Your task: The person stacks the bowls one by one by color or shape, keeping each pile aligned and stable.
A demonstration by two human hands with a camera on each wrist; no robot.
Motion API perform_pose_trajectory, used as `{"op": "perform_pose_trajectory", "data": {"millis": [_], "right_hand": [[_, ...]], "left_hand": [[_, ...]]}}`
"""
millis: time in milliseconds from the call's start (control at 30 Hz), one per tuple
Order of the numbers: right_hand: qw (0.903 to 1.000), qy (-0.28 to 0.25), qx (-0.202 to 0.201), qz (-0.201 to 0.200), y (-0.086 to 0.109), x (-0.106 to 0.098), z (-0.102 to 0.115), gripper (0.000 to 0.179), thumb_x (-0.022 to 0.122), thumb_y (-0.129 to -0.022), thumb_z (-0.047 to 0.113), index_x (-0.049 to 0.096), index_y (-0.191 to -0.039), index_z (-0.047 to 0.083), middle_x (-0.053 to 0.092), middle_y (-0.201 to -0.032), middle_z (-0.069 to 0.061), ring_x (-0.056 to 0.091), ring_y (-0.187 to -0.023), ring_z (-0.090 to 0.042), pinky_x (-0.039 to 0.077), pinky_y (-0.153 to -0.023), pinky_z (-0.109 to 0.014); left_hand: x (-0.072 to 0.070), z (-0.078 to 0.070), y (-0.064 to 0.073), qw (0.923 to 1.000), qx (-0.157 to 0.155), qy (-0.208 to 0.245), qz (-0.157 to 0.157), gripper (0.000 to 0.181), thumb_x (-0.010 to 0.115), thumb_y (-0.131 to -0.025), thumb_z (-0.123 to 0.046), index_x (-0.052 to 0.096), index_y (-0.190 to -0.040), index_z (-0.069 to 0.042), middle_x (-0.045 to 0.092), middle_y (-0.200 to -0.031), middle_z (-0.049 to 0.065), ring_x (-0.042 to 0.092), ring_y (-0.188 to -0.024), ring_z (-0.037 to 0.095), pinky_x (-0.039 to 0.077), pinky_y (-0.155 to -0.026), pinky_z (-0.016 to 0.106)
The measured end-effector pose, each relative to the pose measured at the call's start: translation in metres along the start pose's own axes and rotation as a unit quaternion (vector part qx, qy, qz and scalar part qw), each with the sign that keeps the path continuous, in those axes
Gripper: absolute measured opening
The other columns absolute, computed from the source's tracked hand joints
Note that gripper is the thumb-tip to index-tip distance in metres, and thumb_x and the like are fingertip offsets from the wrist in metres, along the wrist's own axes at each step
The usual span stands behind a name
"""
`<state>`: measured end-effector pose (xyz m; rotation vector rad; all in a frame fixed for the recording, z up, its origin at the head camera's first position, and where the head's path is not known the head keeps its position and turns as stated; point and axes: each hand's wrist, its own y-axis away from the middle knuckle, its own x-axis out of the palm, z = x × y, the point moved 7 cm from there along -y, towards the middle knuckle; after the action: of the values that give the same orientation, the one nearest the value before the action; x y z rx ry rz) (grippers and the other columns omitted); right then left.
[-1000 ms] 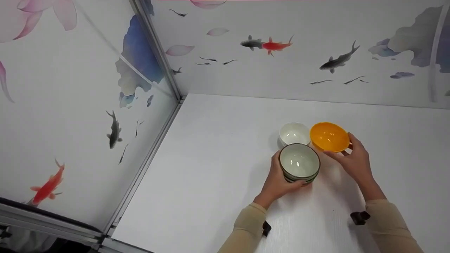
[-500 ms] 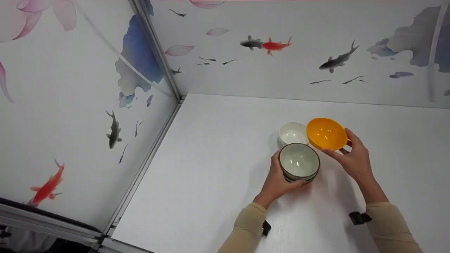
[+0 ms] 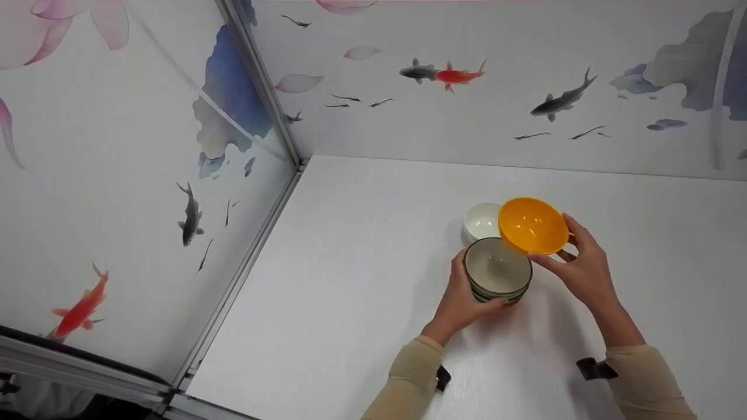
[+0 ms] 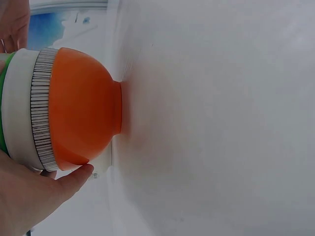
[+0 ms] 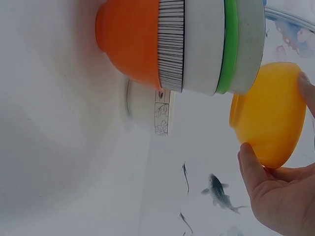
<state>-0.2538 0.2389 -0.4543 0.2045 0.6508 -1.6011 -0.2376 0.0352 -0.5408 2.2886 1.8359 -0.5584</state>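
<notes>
My left hand (image 3: 464, 303) grips the side of a stack of nested bowls (image 3: 498, 268) standing on the table. The lowest is an orange bowl (image 4: 83, 108); above it come a black-striped one, a white one, a green-rimmed one and a pale top bowl (image 5: 250, 46). My right hand (image 3: 586, 271) pinches a yellow bowl (image 3: 533, 226) by its right side, tilted and raised beside the stack's far right rim. Whether the yellow bowl touches that rim I cannot tell. Behind both is a white bowl (image 3: 481, 221) with a printed pattern, partly hidden.
A white table (image 3: 327, 291) lies under the bowls. White panels painted with fish and petals rise at the back (image 3: 362, 128) and left (image 3: 128, 146), joined by a metal post (image 3: 262, 81).
The yellow bowl, in my right hand, has lifted and shifted left, now overlapping the white bowl and the stack's rim from above. My left hand and the stack have stayed in place.
</notes>
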Motion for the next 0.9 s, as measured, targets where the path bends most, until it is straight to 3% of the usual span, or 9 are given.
{"op": "perform_pose_trajectory", "data": {"millis": [233,467,700,900], "right_hand": [[0.9998,-0.001,-0.011,0.014,0.005,0.006,0.006,0.087,0.082,-0.083,0.021,0.034,-0.152,0.0,0.046,-0.147,-0.022,0.044,-0.11,0.006,0.04,-0.084,0.003],[0.9996,-0.01,-0.012,0.024,0.008,0.011,0.012,0.088,0.083,-0.082,0.019,0.034,-0.153,0.0,0.044,-0.148,-0.025,0.052,-0.12,-0.035,0.04,-0.084,0.003],[0.9992,-0.001,-0.029,0.028,0.012,0.016,0.014,0.088,0.084,-0.081,0.02,0.036,-0.152,0.003,0.048,-0.147,-0.021,0.054,-0.117,-0.021,0.041,-0.086,0.002],[0.9984,0.001,-0.039,0.041,0.015,0.022,0.013,0.091,0.085,-0.079,0.02,0.035,-0.152,0.0,0.047,-0.147,-0.024,0.054,-0.121,-0.039,0.039,-0.088,0.002]], "left_hand": [[0.0,-0.001,0.001,1.0,-0.006,0.0,0.001,0.108,0.083,-0.075,-0.041,0.01,-0.153,-0.026,0.03,-0.156,-0.004,0.037,-0.139,0.009,0.037,-0.117,0.03],[0.0,-0.001,0.0,1.0,-0.003,-0.006,0.0,0.108,0.082,-0.075,-0.042,0.01,-0.154,-0.025,0.028,-0.158,-0.005,0.037,-0.141,0.01,0.035,-0.119,0.032],[0.0,-0.001,0.001,1.0,-0.004,-0.006,0.001,0.108,0.081,-0.076,-0.042,0.008,-0.154,-0.029,0.028,-0.157,-0.006,0.037,-0.14,0.01,0.036,-0.119,0.032],[0.001,-0.001,0.002,1.0,-0.006,0.005,0.002,0.107,0.082,-0.076,-0.04,0.008,-0.153,-0.035,0.028,-0.156,-0.01,0.037,-0.139,0.007,0.035,-0.119,0.031]]}}
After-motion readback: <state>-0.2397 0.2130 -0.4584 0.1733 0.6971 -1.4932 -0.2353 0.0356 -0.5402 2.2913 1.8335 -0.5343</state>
